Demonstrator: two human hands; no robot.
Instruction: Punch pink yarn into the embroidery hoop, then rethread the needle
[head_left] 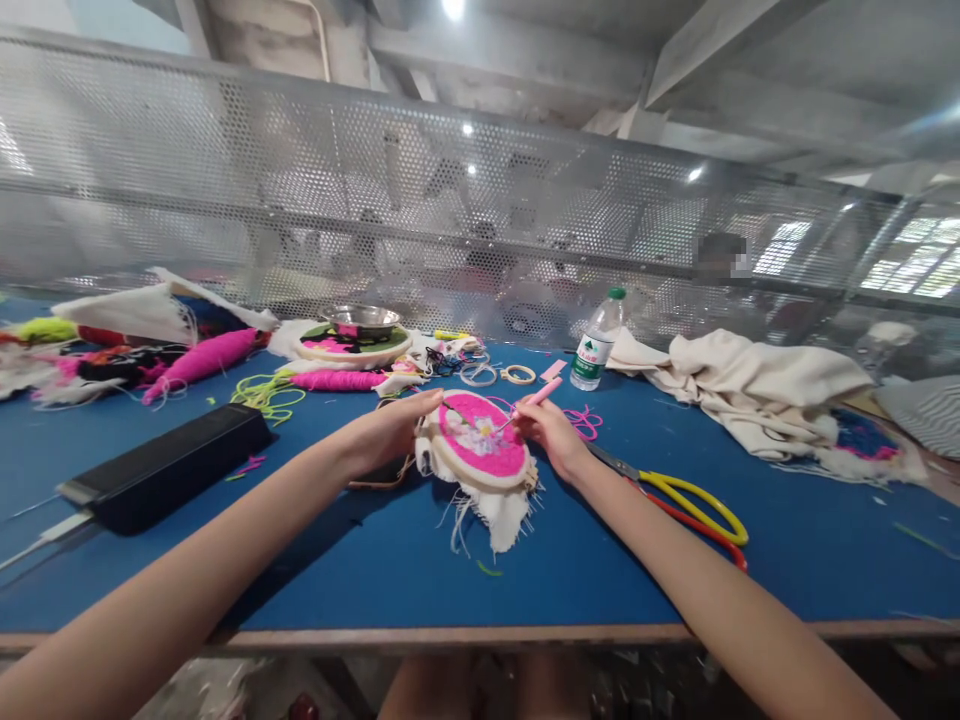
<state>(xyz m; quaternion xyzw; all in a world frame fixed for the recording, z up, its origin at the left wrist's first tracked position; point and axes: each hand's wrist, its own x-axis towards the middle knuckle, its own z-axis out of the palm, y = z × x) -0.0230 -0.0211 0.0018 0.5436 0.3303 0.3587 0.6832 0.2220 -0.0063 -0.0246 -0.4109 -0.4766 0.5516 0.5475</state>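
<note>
Above the blue table, my left hand [394, 432] grips the left edge of a round embroidery hoop [480, 476], its thumb at the upper rim. Bright pink stitching with a white flower [484, 432] fills the hoop, and frayed white cloth [501, 515] hangs below it. In my right hand [556, 436] is a pink-handled punch needle [544, 391], its thin metal tip pointing left onto the flower. Pink yarn [585, 422] lies in loops beyond that hand. The fingers of my left hand behind the hoop are hidden.
Large scissors [686, 497] with yellow and red handles lie right of my right forearm. A water bottle [592, 352] stands behind. At left are a black box [169, 465] with cables and pink yarn bundles [210, 360]. Cream cloth [765, 385] is heaped right; a mesh partition [450, 230] closes the back.
</note>
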